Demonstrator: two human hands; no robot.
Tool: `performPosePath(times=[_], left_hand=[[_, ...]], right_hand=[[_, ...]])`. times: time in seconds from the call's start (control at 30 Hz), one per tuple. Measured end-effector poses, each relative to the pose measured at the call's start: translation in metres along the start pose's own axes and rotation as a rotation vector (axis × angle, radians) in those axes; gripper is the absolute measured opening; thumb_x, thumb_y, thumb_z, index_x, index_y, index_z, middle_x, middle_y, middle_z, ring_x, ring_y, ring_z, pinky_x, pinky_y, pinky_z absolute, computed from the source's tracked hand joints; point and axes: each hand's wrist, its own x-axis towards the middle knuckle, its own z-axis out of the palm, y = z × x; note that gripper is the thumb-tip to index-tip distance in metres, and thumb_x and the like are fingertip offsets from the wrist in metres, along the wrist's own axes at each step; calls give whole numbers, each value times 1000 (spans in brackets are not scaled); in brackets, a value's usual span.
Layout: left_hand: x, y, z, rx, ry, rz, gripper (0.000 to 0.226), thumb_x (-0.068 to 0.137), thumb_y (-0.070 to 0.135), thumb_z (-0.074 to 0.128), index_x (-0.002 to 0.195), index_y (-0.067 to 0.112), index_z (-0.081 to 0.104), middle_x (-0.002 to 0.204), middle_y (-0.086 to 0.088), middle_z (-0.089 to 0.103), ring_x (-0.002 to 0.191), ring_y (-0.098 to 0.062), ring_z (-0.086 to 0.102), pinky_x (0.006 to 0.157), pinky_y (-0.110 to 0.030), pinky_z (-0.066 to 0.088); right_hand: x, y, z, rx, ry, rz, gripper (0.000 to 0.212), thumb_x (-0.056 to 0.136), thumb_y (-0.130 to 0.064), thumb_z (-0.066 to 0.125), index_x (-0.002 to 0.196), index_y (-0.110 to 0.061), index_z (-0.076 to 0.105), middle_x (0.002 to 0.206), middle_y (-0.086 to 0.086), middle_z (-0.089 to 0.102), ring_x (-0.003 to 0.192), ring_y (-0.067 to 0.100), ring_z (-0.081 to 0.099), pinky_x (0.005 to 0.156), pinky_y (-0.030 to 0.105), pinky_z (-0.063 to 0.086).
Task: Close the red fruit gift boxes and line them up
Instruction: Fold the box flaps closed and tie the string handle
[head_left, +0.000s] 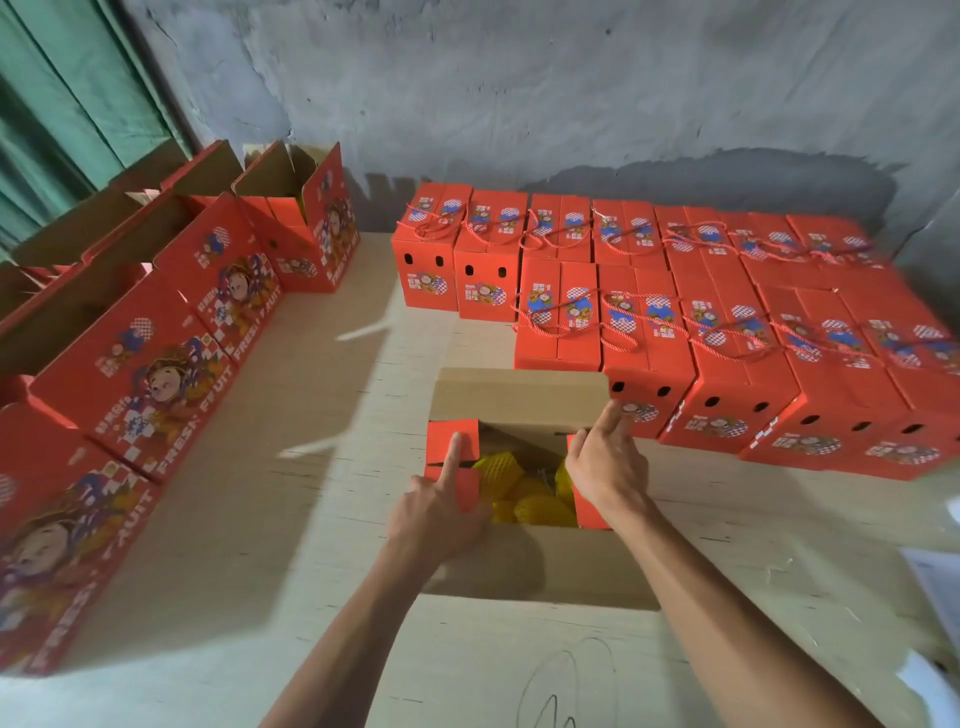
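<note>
Closing now: one open box (519, 467) stands on the table (322, 395) right in front of the person, with both hands on its short red side flaps.
Left hand: the left hand (441, 512) lies on the left flap (452, 449), index finger stretched flat along it and pressing it down; the other fingers look loosely bent at the flap's near edge, though whether they hook it is hard to tell.
Right hand: the right hand (605, 462) has straight fingers laid over the right flap (589, 504), pushing it inward; nothing is pinched or gripped.
Contents: fruit (524, 491) in yellow net sleeves shows through the gap between the two flaps.
Long flaps: the far flap (519, 397) and the near flap (540, 566) both lie spread outward, brown side up, not yet folded.
Done: closed boxes (649, 291) with rope handles sit in two rows along the wall (519, 93), touching side by side; the near row ends just beside the open box.
Left to do: a line of boxes (171, 338) on the left stands with flaps up, so these seem still unclosed; what they hold cannot be seen.
Judgement: roughly past halfway by count, with this box at its first fold; its long flaps and its place in the row remain.
</note>
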Motion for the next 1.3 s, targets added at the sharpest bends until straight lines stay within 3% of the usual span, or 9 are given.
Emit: performPosePath(times=[0.23, 0.4, 0.57, 0.7, 0.8, 0.93, 1.07, 1.2, 1.3], left_hand=[[-15, -2, 9, 35, -11, 51, 90, 95, 61, 46, 160, 42, -13, 130, -17, 44, 112, -39, 60, 94, -43, 51], [-13, -9, 11, 4, -54, 129, 68, 102, 66, 26, 161, 40, 2, 170, -19, -6, 154, -47, 8, 115, -56, 35], [0, -1, 8, -540, 309, 176, 33, 102, 27, 36, 129, 14, 49, 141, -11, 43, 124, -40, 49, 89, -42, 45], [17, -6, 13, -712, 324, 138, 78, 98, 8, 51, 163, 19, 10, 163, -4, 29, 140, -17, 40, 104, -31, 39], [27, -11, 12, -949, 272, 115, 96, 95, -1, 55, 163, 21, -9, 170, -7, 12, 154, -22, 25, 122, -45, 32], [26, -12, 8, -999, 322, 203, 94, 83, 7, 61, 161, 32, 15, 156, -3, 39, 145, -17, 42, 112, -42, 44], [18, -16, 13, -936, 440, 209, 50, 82, 43, 73, 128, 36, 53, 122, 15, 60, 115, -1, 58, 96, -33, 54], [13, -21, 17, -946, 413, 275, 55, 84, 56, 76, 129, 34, 56, 138, 17, 56, 123, 9, 54, 97, -12, 46], [11, -32, 29, -924, 421, 429, 43, 96, 42, 68, 135, 30, 55, 149, 18, 48, 133, 5, 49, 99, -9, 43]], right_hand=[[-10, 4, 5, 75, 107, 57, 62, 102, -29, 40, 156, 0, 29, 139, 21, 58, 102, 37, 68, 67, 40, 55], [-3, 3, -2, 290, 104, 208, 49, 107, -29, 34, 153, -11, 37, 136, 17, 65, 109, 41, 67, 84, 46, 53], [-6, 10, -6, 417, 99, 215, 33, 105, -19, 42, 137, -14, 47, 131, 12, 68, 111, 38, 66, 86, 44, 50], [-5, 27, -8, 576, 9, 163, 29, 105, -17, 45, 134, -16, 48, 125, 8, 67, 105, 33, 64, 81, 37, 47], [-5, 40, -6, 894, -49, 160, 22, 103, -13, 55, 124, -21, 57, 115, -2, 67, 91, 17, 61, 73, 28, 49], [-9, 38, -7, 1029, 2, 111, 35, 98, 5, 55, 103, -28, 66, 115, -13, 71, 56, 13, 59, 44, 24, 44], [-9, 42, -10, 1172, -65, 175, 41, 92, 11, 56, 91, -26, 73, 115, -18, 74, 110, 0, 66, 82, 21, 55], [-21, 48, -14, 1243, -167, 98, 44, 84, -2, 48, 113, -23, 73, 127, -24, 66, 115, -10, 60, 75, 10, 54], [-26, 60, -15, 1239, -229, -1, 62, 71, -9, 39, 128, -8, 63, 148, -5, 55, 123, -9, 54, 86, 32, 56]])
